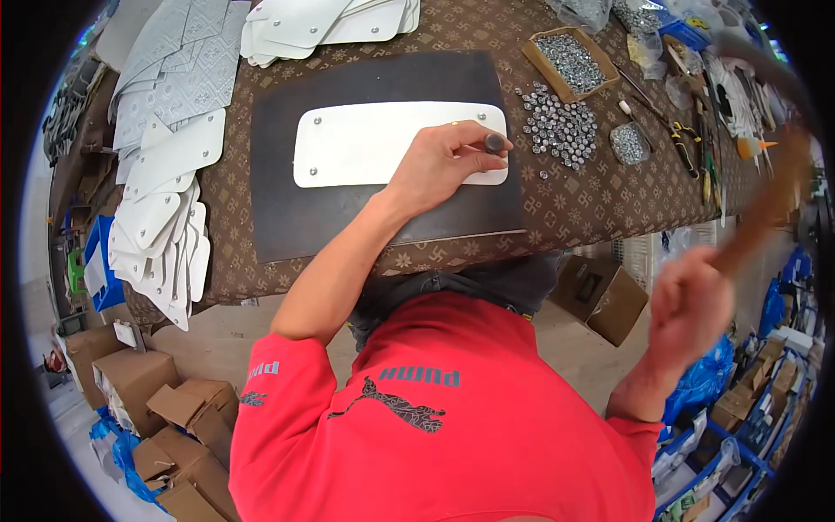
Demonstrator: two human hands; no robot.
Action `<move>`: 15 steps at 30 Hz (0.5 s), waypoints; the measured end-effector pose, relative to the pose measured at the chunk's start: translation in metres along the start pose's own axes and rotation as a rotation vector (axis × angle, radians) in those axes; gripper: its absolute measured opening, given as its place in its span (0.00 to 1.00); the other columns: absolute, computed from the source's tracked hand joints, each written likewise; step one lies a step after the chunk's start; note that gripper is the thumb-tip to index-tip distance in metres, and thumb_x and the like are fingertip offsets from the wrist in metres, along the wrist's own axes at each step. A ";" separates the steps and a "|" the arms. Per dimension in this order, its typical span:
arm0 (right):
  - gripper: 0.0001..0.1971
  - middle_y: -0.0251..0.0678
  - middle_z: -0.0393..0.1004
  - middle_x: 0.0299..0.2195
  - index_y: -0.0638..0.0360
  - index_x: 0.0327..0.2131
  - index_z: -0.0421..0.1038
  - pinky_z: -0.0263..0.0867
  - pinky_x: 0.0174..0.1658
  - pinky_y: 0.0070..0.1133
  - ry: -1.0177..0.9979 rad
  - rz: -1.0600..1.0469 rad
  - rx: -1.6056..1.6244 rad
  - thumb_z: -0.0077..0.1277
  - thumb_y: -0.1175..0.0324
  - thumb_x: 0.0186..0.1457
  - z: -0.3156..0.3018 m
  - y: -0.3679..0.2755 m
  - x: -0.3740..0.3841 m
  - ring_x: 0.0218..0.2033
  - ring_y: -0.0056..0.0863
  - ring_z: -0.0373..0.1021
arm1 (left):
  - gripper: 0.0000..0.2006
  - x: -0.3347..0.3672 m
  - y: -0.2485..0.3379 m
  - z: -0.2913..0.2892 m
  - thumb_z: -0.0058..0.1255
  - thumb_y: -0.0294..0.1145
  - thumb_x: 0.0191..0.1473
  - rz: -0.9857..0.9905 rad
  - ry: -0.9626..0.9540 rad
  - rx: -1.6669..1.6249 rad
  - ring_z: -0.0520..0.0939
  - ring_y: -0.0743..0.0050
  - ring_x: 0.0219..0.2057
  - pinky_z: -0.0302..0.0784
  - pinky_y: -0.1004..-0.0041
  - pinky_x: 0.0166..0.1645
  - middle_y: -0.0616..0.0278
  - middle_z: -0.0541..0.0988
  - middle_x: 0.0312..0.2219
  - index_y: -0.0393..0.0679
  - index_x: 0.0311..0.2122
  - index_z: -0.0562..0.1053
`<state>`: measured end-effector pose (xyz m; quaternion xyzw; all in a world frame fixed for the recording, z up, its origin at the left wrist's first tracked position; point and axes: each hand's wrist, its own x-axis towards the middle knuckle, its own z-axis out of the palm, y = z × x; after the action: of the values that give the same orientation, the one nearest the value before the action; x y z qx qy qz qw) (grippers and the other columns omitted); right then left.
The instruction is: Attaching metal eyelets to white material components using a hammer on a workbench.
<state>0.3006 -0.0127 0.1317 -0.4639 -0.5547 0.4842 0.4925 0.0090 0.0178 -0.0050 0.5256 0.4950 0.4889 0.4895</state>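
My left hand (435, 165) pinches a short dark metal punch (494, 143) over the lower right corner of a white panel (365, 143). Rounded at its corners, the panel lies flat on a black mat (313, 228). Shiny round studs sit at its other three corners, one of them the upper left stud (317, 121). The spot under the punch is hidden by my fingers. Off to the right, my right hand (691, 300) is raised and closed round the wooden handle of a hammer (765, 196). Motion blurs that hand and the hammer, whose dark head reaches the upper right.
Loose studs (557, 126) lie right of the mat, below a small box (534, 57) full of them. Pliers (682, 150) and other tools lie farther right. Studded white panels (165, 213) are piled at the left, more panels (300, 26) at the back. Cardboard boxes (139, 383) stand below.
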 end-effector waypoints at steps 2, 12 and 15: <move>0.12 0.25 0.59 0.17 0.56 0.34 0.65 0.45 0.16 0.14 -0.107 -0.151 0.152 0.47 0.59 0.65 -0.005 -0.012 -0.002 0.13 0.13 0.49 | 0.10 0.004 0.001 0.005 0.57 0.19 0.53 0.097 -0.021 0.053 0.81 0.79 0.36 0.77 0.77 0.44 0.61 0.82 0.35 0.37 0.42 0.79; 0.10 0.25 0.63 0.17 0.55 0.31 0.66 0.51 0.19 0.16 -0.424 0.154 -0.557 0.51 0.62 0.64 0.004 0.056 -0.014 0.16 0.13 0.56 | 0.06 -0.003 -0.008 -0.004 0.57 0.23 0.54 0.115 0.057 0.081 0.80 0.79 0.33 0.75 0.77 0.40 0.61 0.81 0.32 0.39 0.39 0.78; 0.12 0.22 0.59 0.16 0.54 0.32 0.64 0.48 0.14 0.14 -0.296 0.158 -0.323 0.47 0.59 0.67 0.008 0.079 -0.017 0.13 0.09 0.53 | 0.07 -0.005 0.007 -0.021 0.56 0.25 0.55 0.013 0.118 -0.011 0.78 0.80 0.32 0.74 0.77 0.37 0.62 0.80 0.31 0.40 0.40 0.77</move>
<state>0.2971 -0.0224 0.0515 -0.5026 -0.6531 0.4892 0.2855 -0.0121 0.0130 0.0026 0.4964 0.5167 0.5251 0.4593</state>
